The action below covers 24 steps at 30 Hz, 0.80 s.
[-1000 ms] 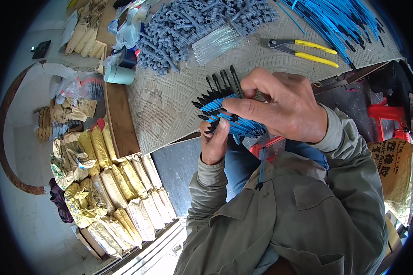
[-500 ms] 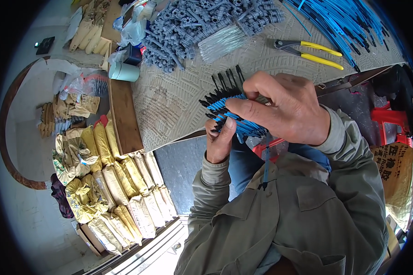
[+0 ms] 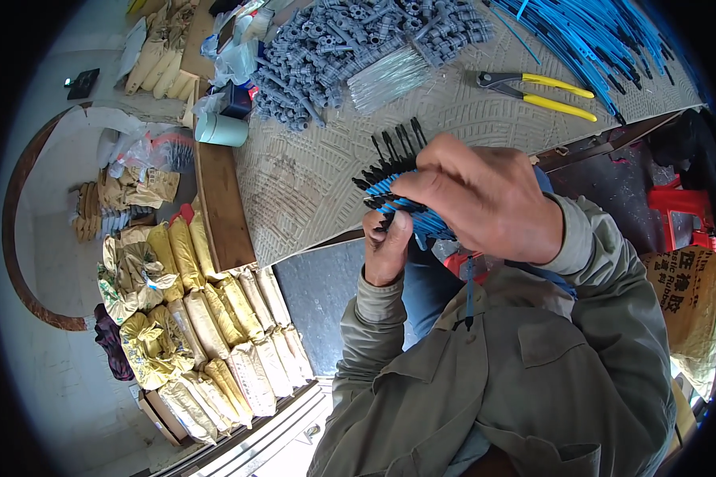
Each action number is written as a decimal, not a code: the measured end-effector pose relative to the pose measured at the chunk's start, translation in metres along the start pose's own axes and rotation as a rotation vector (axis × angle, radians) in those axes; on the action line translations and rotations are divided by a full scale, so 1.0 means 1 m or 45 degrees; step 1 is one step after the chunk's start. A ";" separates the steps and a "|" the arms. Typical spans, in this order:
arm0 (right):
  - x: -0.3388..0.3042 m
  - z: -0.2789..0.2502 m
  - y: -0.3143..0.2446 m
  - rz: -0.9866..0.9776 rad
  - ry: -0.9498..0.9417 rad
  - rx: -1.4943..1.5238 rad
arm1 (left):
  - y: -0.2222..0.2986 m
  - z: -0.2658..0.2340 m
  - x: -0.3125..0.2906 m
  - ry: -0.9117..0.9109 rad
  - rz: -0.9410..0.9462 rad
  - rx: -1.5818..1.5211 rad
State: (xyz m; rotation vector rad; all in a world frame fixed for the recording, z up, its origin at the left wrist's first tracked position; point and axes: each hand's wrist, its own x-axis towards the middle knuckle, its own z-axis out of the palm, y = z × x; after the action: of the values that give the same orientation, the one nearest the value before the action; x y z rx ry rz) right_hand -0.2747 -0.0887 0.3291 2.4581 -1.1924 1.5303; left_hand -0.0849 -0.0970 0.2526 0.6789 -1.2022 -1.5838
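Observation:
A bundle of thin blue rods with black ends (image 3: 384, 184) is held in front of my chest, just past the table's near edge. My left hand (image 3: 387, 248) grips it from below, thumb up along the near side. Over its top and right side, my right hand (image 3: 493, 199) is closed, with thumb and index finger pressed close together on the rods. Several black ends stick up above the rest beside the right index finger. One blue rod (image 3: 469, 298) hangs down against my jacket. My right palm hides much of the bundle.
On the table (image 3: 294, 191) lie a heap of grey plastic fittings (image 3: 334, 52), clear thin strips (image 3: 386, 79), yellow-handled pliers (image 3: 533, 87) and more blue rods (image 3: 589, 48). A pale green cup (image 3: 221, 129) stands at the left edge. Stacked yellow sacks (image 3: 207, 318) are at lower left.
The view has shifted slightly, so the surroundings sit a little further right. Both hands stay on the bundle, and the right fingers have moved a little along it.

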 end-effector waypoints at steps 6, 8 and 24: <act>0.003 0.000 0.013 0.011 -0.006 0.256 | -0.004 -0.003 -0.002 0.009 -0.051 -0.042; 0.007 -0.003 0.014 -0.004 -0.037 0.232 | 0.001 0.004 0.002 0.007 -0.028 -0.100; 0.005 0.001 0.011 -0.069 -0.078 0.129 | -0.004 -0.008 -0.002 -0.147 0.043 -0.001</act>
State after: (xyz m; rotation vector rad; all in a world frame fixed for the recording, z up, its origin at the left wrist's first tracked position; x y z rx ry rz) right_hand -0.2799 -0.1003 0.3288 2.5956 -1.0725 1.5496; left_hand -0.0787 -0.0978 0.2458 0.5698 -1.2906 -1.6137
